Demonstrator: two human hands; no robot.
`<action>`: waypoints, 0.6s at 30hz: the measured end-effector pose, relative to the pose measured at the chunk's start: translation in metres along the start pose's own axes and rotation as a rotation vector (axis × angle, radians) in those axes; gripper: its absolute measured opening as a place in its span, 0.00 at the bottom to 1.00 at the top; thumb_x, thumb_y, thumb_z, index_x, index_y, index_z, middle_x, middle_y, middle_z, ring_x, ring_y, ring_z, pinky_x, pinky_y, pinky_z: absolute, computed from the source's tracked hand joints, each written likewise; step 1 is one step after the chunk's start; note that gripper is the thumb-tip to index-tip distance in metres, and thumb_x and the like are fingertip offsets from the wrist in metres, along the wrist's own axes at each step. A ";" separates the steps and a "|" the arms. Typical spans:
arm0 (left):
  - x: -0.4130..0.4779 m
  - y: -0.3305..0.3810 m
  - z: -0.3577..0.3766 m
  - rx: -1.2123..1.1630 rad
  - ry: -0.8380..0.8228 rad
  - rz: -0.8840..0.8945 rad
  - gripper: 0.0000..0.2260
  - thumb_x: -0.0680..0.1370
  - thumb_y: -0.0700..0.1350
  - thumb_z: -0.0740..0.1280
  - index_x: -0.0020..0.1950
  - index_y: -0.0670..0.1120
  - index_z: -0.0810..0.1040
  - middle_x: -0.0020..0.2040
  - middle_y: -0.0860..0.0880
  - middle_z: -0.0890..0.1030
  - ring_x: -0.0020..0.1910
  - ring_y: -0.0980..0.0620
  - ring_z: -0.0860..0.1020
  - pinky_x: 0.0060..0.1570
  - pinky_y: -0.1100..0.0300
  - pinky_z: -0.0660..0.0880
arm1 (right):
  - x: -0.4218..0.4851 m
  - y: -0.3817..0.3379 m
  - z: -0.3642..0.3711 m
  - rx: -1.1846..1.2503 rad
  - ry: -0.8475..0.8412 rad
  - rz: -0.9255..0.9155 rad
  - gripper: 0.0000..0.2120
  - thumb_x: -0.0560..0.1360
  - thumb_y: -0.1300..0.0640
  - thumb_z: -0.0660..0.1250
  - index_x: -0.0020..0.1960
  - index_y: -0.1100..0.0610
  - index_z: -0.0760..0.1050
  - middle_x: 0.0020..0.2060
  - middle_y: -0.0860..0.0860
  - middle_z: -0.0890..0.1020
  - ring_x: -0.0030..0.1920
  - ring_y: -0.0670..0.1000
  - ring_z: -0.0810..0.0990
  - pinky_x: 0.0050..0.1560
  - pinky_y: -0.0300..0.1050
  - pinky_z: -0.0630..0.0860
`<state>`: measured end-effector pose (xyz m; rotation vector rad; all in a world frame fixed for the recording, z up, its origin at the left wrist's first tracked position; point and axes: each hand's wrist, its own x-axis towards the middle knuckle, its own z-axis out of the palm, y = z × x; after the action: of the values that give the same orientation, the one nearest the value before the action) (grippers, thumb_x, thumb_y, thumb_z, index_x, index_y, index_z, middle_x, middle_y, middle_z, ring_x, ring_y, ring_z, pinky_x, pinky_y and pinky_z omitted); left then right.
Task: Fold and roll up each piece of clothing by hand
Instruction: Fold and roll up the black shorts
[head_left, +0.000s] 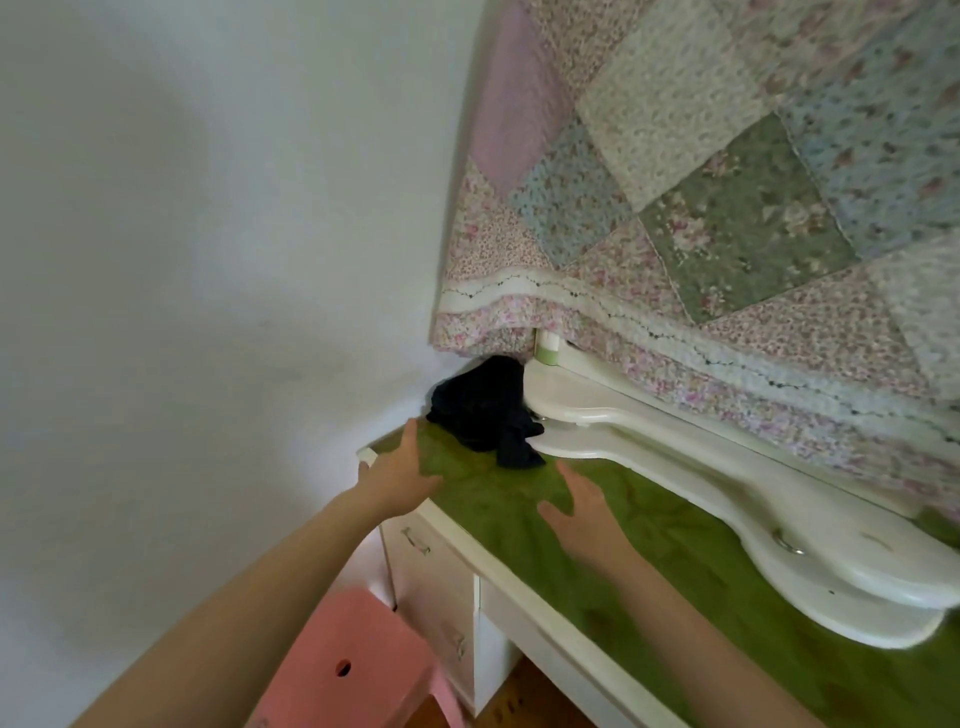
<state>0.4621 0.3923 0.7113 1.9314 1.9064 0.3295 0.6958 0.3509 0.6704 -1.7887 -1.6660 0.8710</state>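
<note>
Seen from the head camera, a white desk (524, 587) is being shown from above, and its top is being covered by a green cloth (675, 561). The desk is the main thing here, so every place is being told from it.

At the far corner of the desk, close to the white wall (182, 234), a dark piece of clothing (485, 413) is being left in a crumpled heap. It is lying on the green cloth, not folded and not rolled. Its back part is being hidden under the edge of a flowery patchwork quilt (727, 182), which is hanging above the back of the desk.

Along the back of the desk, a curvy white shelf (727, 499) is being seen, just beside the clothing.

The left hand (397, 475) is being held over the left edge of the desk, near the clothing but not touching it. Its fingers are being spread flat and nothing is being held in it.

The right hand (584, 512) is being held over the middle of the green cloth, a bit nearer than the clothing. Its fingers are being kept apart too, and it is empty. The two hands are being kept apart from each other.

At the front of the desk, drawers with small handles (415, 541) are being seen. Below the desk, a pink stool (343, 665) is standing on the floor.
</note>
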 end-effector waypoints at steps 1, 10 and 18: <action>0.011 0.000 0.003 -0.017 -0.004 -0.014 0.41 0.77 0.52 0.65 0.78 0.49 0.38 0.73 0.45 0.68 0.71 0.42 0.65 0.71 0.39 0.56 | 0.004 0.003 0.003 -0.011 -0.013 0.012 0.33 0.79 0.47 0.62 0.78 0.45 0.49 0.78 0.55 0.53 0.77 0.56 0.53 0.73 0.53 0.56; 0.141 0.037 0.060 0.131 -0.114 0.071 0.41 0.77 0.46 0.64 0.78 0.51 0.37 0.79 0.47 0.46 0.77 0.42 0.51 0.72 0.36 0.48 | 0.109 0.035 -0.008 0.014 0.020 0.123 0.37 0.78 0.47 0.63 0.79 0.55 0.47 0.77 0.52 0.56 0.75 0.54 0.59 0.73 0.50 0.60; 0.263 0.013 0.091 0.002 -0.202 0.064 0.42 0.78 0.39 0.63 0.76 0.48 0.32 0.79 0.46 0.47 0.73 0.43 0.63 0.69 0.47 0.66 | 0.272 0.027 0.057 -0.088 -0.096 0.034 0.34 0.78 0.50 0.65 0.77 0.51 0.52 0.77 0.52 0.55 0.75 0.54 0.58 0.73 0.48 0.59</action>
<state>0.5242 0.6424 0.6067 1.9499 1.7193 0.1437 0.6770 0.6162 0.5867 -1.8653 -1.7637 0.9250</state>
